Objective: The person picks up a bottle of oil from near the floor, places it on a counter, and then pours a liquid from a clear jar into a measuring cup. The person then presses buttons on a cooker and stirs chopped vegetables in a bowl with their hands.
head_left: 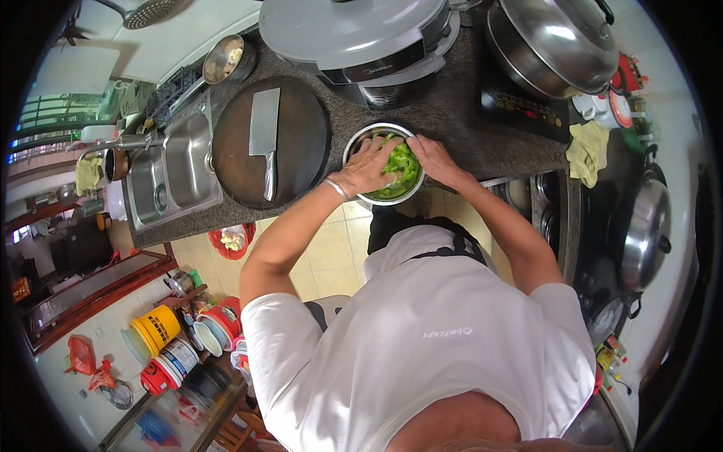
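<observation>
A round stainless steel bowl (416, 191) with sliced green vegetable pieces (402, 164) stands at the counter's front edge. My left hand (370, 165), a metal bangle at its wrist, reaches over the bowl's left side with its fingers on the green pieces; whether it grips any is hidden. Against the bowl's upper right rim rests my right hand (434, 160). Left of the bowl, a cleaver (264, 124) lies flat on a round wooden chopping board (237, 130), its handle towards me.
Behind the bowl sits a large grey lidded electric cooker (356, 34). A double sink (189, 135) and a small saucepan (229, 59) are at left. At right are a lidded steel pot (553, 51) on an induction cooktop (522, 116) and a yellow cloth (587, 152).
</observation>
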Demonstrator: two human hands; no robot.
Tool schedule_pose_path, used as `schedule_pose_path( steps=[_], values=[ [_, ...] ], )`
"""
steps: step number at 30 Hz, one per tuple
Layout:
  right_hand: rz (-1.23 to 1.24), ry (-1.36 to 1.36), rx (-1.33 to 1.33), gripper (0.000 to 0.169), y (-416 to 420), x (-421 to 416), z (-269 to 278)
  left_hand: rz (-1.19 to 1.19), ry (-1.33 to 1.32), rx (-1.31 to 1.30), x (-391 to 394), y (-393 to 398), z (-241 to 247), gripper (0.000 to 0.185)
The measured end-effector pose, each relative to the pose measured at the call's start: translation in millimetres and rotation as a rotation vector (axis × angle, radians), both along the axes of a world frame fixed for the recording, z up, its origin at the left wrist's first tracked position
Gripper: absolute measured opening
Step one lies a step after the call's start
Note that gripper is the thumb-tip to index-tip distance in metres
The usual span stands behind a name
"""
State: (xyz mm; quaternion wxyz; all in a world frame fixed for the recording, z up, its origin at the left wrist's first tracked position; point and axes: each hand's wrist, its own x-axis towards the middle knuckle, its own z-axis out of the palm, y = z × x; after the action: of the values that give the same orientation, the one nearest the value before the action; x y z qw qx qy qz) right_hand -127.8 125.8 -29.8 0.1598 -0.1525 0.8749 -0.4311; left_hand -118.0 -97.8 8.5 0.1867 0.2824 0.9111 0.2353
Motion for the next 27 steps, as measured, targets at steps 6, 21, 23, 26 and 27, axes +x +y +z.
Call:
schedule_pose_path(
  steps=[6, 21, 23, 26, 27],
  values=[
    [-0.097, -0.044, -0.025, 0.039, -2, 1, -7, -0.348, 0.105, -0.148, -5, -26, 14, 0.091],
    [-0.225, -0.145, -0.095, 0.053, -7, 5, -27, 0.076, 0.135, -0.116, -11, -2, -34, 0.023],
    [-0.222, -0.140, -0.084, 0.052, -9, 7, -24, 0.114, 0.166, -0.092, -10, -2, -40, 0.020],
    [-0.238, -0.128, -0.089, 0.050, -10, 6, -25, 0.150, 0.161, -0.088, -10, 2, -44, 0.023],
    [-0.246, -0.121, -0.095, 0.050, -10, 6, -27, 0.163, 0.169, -0.079, -9, 3, -44, 0.024]
  ],
)
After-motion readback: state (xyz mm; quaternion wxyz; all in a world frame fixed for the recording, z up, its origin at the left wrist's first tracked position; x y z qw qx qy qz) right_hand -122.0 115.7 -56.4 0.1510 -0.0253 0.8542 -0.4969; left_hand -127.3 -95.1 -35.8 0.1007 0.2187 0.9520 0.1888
